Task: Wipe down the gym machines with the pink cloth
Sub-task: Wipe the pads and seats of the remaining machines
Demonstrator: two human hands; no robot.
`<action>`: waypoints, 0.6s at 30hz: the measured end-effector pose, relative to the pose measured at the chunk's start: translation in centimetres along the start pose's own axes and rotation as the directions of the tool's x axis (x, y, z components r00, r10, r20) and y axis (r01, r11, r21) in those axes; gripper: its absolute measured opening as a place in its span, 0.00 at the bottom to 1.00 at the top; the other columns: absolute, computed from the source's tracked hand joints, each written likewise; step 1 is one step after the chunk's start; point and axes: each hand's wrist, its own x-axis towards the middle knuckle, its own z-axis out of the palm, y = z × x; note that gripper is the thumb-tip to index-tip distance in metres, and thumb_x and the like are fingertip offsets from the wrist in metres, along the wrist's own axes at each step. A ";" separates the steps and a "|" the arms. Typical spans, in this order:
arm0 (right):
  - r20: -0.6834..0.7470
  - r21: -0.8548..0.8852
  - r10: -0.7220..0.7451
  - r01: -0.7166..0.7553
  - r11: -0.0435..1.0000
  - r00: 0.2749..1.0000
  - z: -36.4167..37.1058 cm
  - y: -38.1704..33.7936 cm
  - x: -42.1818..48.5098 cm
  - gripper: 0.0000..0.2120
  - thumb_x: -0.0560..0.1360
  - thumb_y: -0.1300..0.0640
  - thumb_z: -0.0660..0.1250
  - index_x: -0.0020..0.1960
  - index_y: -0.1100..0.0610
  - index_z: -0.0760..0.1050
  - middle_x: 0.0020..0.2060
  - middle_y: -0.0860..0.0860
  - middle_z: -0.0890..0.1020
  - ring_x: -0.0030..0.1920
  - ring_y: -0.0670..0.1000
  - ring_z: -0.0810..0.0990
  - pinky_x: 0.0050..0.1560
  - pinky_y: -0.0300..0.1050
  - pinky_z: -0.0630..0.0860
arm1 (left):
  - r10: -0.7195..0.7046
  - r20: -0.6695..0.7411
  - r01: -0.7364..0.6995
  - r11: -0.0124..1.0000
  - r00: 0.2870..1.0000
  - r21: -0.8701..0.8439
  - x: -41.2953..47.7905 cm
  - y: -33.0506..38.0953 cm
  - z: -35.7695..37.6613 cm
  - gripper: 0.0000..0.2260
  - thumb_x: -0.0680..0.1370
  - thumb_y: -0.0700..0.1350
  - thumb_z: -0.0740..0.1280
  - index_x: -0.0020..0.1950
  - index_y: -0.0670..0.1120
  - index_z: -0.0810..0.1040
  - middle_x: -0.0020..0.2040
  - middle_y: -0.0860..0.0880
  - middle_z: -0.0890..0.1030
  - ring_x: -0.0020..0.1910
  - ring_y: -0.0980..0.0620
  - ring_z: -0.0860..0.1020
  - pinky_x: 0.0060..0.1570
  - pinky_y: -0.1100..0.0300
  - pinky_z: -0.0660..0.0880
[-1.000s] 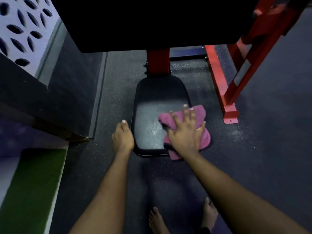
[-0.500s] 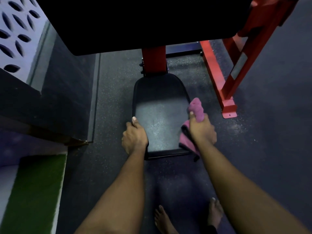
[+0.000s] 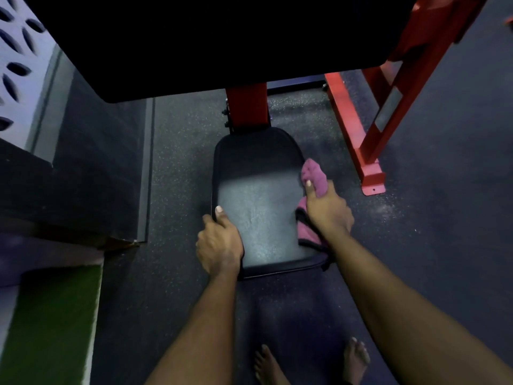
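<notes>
A black padded seat [image 3: 258,195] of a red-framed gym machine lies low in the middle of the head view. My right hand [image 3: 327,209] grips the pink cloth [image 3: 312,173] against the seat's right edge, thumb on top, with cloth bunched ahead of the fingers and hanging below the palm. My left hand [image 3: 219,243] holds the seat's left edge, its thumb lying on the pad.
A large black pad [image 3: 211,37] overhangs the top of the view. The red post [image 3: 247,109] carries the seat, and a red frame foot [image 3: 372,176] stands right of it. A dark wall and a green mat [image 3: 47,323] are on the left. My bare feet [image 3: 311,359] stand on rubber floor.
My right hand went from pressing the cloth flat on the pad to gripping it round the seat's right edge. My left hand moved from the floor side onto the seat's left edge.
</notes>
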 end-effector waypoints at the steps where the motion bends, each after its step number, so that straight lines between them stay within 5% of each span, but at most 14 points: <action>1: 0.040 0.029 0.019 -0.020 0.999 0.999 -0.5 -0.9 1.2 0.29 0.81 0.32 0.52 0.72 0.51 0.66 0.66 0.64 0.77 0.64 0.68 0.76 0.60 0.58 0.71 | 0.002 0.000 -0.002 1.000 1.000 0.003 -0.1 0.0 -0.1 0.28 0.85 0.61 0.47 0.67 0.42 0.73 0.56 0.35 0.81 0.55 0.34 0.79 0.54 0.44 0.74; 4: 0.007 0.021 -0.062 0.062 0.998 0.998 -0.3 -2.4 2.0 0.28 0.82 0.33 0.53 0.75 0.48 0.64 0.67 0.63 0.76 0.63 0.68 0.76 0.60 0.59 0.71 | 0.009 -0.004 -0.009 1.000 1.000 0.003 0.0 0.0 0.0 0.28 0.85 0.61 0.47 0.66 0.42 0.74 0.54 0.36 0.82 0.53 0.35 0.80 0.53 0.44 0.75; 9: -0.046 -0.298 -0.326 0.299 0.906 0.944 1.7 -1.0 -2.2 0.31 0.81 0.37 0.56 0.81 0.38 0.51 0.78 0.60 0.61 0.64 0.67 0.73 0.59 0.63 0.74 | 0.009 0.014 -0.009 1.000 1.000 -0.007 -0.1 0.0 -0.3 0.26 0.85 0.60 0.48 0.63 0.42 0.74 0.51 0.37 0.82 0.51 0.36 0.81 0.51 0.44 0.75; 18: -0.040 -0.156 -0.175 0.167 0.974 0.984 2.3 -8.4 6.3 0.30 0.83 0.39 0.57 0.81 0.45 0.53 0.68 0.62 0.71 0.63 0.68 0.76 0.57 0.58 0.73 | -0.008 0.024 0.007 1.000 1.000 0.027 -0.1 0.5 -0.4 0.27 0.84 0.61 0.47 0.66 0.43 0.73 0.49 0.38 0.83 0.49 0.37 0.82 0.51 0.42 0.79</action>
